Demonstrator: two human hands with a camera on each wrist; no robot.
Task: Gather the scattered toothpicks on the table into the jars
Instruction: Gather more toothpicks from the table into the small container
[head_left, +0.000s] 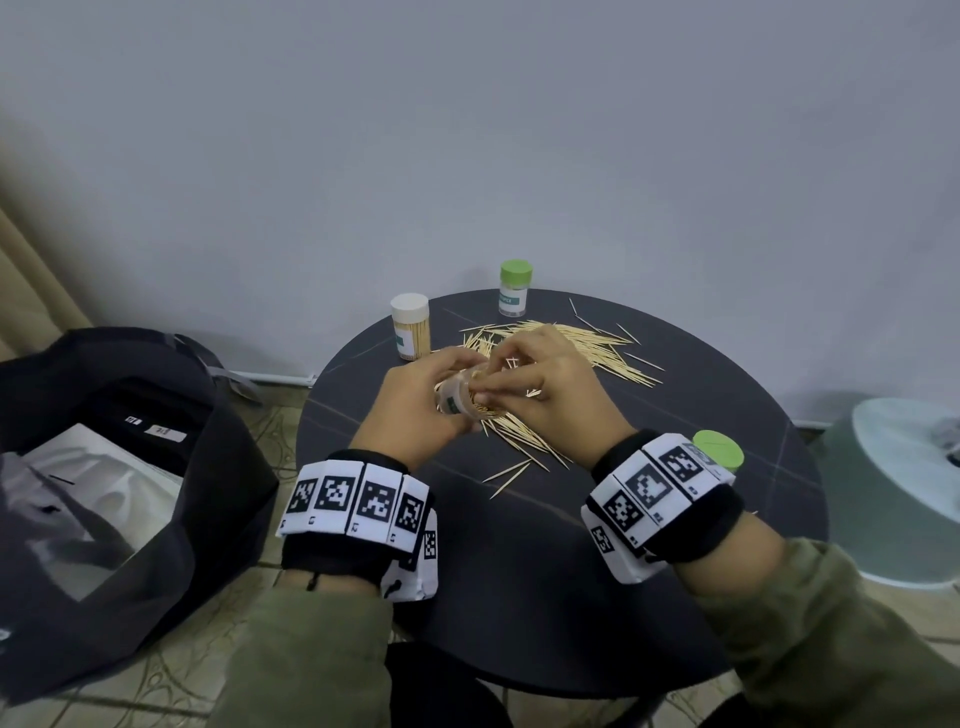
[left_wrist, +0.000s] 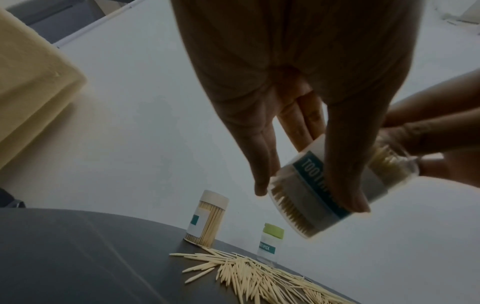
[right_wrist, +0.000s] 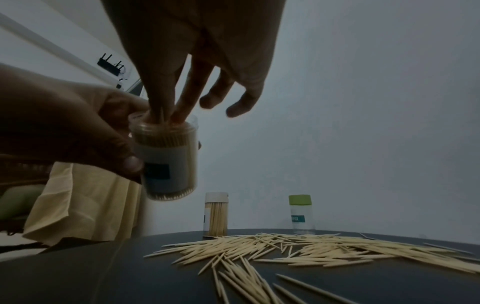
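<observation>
The left hand (head_left: 415, 400) is holding an open jar (right_wrist: 166, 156) up off the counter (head_left: 519, 561), thumb and fingers wrapped round its labelled wall, mouth tilted toward the right hand (head_left: 540, 379). The right hand is reaching its thumb and first two fingers (right_wrist: 182, 107) into the mouth, pinching what looks like one toothpick and easing it among the ones already packed inside; the other two fingers are hanging loose outside the rim.

The jar is looking nearly full, so the job is calling for a gentle feed: keeping the stick in line with the packed ones, sliding it down a gap instead of pushing on the tips, and keeping the jar tilted only a little so nothing slides out. The left grip is best kept low on the wall, leaving the rim free.

A large heap of toothpicks (head_left: 561, 343) is lying on the counter beyond the hands, with a few strays nearer. Behind it are standing a full jar with a white cap (head_left: 410, 327) and a green-capped jar (head_left: 514, 291) that looks empty. A loose green lid (head_left: 719, 449) is lying by the right wrist.
</observation>
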